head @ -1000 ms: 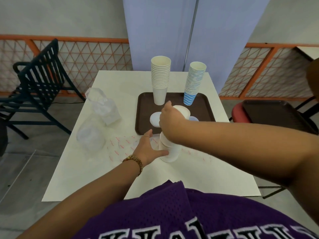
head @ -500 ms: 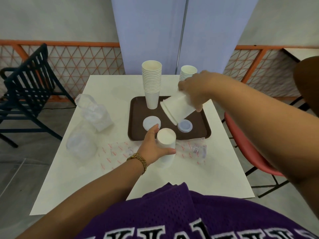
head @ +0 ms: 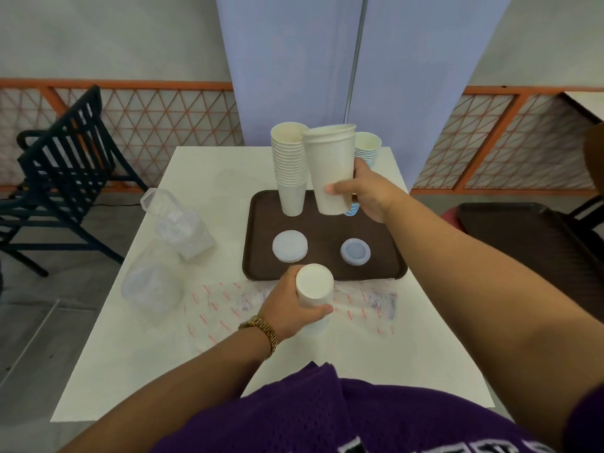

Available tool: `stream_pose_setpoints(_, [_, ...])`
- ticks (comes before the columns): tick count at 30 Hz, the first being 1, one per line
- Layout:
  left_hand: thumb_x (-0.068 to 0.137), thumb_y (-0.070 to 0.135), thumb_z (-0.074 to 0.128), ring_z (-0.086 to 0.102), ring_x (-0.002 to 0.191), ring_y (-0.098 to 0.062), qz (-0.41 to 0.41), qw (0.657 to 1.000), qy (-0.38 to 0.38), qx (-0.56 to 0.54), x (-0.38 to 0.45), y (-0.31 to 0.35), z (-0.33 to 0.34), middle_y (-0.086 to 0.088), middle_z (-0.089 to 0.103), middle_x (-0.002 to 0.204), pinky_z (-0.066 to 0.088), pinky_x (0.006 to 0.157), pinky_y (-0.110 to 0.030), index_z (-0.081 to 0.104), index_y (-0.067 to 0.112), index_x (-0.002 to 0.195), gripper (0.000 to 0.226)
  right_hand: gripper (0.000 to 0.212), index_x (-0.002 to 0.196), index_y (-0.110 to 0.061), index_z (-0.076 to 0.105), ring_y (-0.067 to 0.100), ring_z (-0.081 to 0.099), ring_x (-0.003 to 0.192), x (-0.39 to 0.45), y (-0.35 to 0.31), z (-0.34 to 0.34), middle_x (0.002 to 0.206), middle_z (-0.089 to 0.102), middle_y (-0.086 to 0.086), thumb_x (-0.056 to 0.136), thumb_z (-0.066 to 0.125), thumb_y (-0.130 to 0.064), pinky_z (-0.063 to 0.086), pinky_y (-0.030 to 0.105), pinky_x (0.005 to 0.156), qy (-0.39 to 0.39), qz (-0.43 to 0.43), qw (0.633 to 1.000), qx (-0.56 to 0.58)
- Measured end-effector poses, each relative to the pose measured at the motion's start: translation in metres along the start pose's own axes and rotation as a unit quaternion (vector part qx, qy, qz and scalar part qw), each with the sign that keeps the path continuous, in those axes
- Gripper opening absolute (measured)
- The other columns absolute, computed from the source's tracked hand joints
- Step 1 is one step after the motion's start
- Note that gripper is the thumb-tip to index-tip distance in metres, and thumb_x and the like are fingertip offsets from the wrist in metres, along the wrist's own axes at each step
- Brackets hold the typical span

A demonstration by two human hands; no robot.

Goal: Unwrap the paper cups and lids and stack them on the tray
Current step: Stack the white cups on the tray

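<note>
Right hand [head: 366, 194] clamped round few nested white cups [head: 331, 168], upright, held above brown tray [head: 255, 243]. Left hand [head: 287, 308] wrapped round inverted cup stack [head: 314, 289] standing on printed wrapper [head: 369, 305] on desk [head: 209, 165]. On tray: tall white cup stack [head: 291, 171], blue-striped cup stack [head: 367, 148], two lids [head: 290, 245].

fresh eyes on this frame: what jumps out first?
The right hand holds a few nested white cups upright over the far side of the brown tray, beside the tall white cup stack standing on it. Nearer, the left hand grips an upside-down stack of cups on the printed plastic wrapper. Two lid piles lie on the tray.
</note>
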State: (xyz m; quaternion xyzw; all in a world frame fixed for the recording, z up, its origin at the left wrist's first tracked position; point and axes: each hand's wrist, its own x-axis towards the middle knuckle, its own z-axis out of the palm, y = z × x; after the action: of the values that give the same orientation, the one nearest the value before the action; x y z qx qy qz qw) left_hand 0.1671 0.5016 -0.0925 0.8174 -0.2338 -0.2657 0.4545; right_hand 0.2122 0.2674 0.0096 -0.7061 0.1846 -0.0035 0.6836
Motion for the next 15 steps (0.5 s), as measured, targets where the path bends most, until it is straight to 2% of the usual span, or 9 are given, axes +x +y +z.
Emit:
stream_pose_setpoints(2, [0.071, 0.031, 0.085, 0.044, 0.116, -0.009, -0.001, 1.0, -0.005, 0.009, 0.001, -0.001, 0.0, 0.011, 0.044, 0.122, 0.04, 0.096, -0.023, 0.033, 0.032, 0.13, 0.079, 0.082, 0.133, -0.015, 0.036, 0.022, 0.057, 0.115, 0.019, -0.01, 0.005, 0.125, 0.058, 0.003, 0.067, 0.084, -0.013, 0.053, 0.037, 0.088, 0.044, -0.028, 0.999, 0.012])
stream_pose_setpoints(6, [0.072, 0.034, 0.084, 0.044, 0.112, -0.006, -0.004, 0.999, -0.008, 0.03, 0.004, -0.002, 0.001, 0.014, 0.042, 0.119, 0.039, 0.09, -0.019, 0.029, 0.038, 0.126, 0.077, 0.092, 0.129, -0.019, 0.031, 0.021, 0.054, 0.116, 0.059, -0.04, 0.02, 0.125, 0.053, 0.001, 0.057, 0.088, -0.021, 0.05, 0.045, 0.098, 0.102, -0.081, 0.991, -0.021])
stream_pose_setpoints(11, [0.069, 0.043, 0.084, 0.045, 0.114, -0.006, -0.003, 0.999, -0.01, 0.05, 0.007, -0.006, 0.001, 0.016, 0.043, 0.122, 0.035, 0.085, -0.011, 0.03, 0.039, 0.128, 0.079, 0.092, 0.14, -0.014, 0.025, 0.022, 0.049, 0.115, 0.103, -0.072, 0.041, 0.131, 0.048, 0.004, 0.071, 0.085, -0.018, 0.046, 0.038, 0.096, 0.13, -0.11, 0.983, -0.074])
stream_pose_setpoints(13, [0.068, 0.044, 0.084, 0.046, 0.112, -0.004, 0.001, 0.999, -0.007, 0.053, 0.006, -0.006, 0.0, 0.017, 0.044, 0.121, 0.034, 0.082, -0.005, 0.032, 0.039, 0.128, 0.079, 0.091, 0.14, -0.012, 0.023, 0.022, 0.049, 0.112, 0.117, -0.079, 0.046, 0.127, 0.047, 0.003, 0.073, 0.084, -0.018, 0.046, 0.038, 0.095, 0.139, -0.124, 0.979, -0.078])
stream_pose_setpoints(15, [0.068, 0.043, 0.084, 0.047, 0.111, -0.004, 0.003, 0.998, -0.008, 0.054, 0.007, -0.005, -0.001, 0.018, 0.045, 0.121, 0.035, 0.085, -0.006, 0.033, 0.038, 0.127, 0.078, 0.091, 0.139, -0.013, 0.023, 0.021, 0.049, 0.11, 0.131, -0.081, 0.05, 0.122, 0.046, 0.0, 0.072, 0.084, -0.02, 0.046, 0.04, 0.096, 0.15, -0.124, 0.976, -0.097])
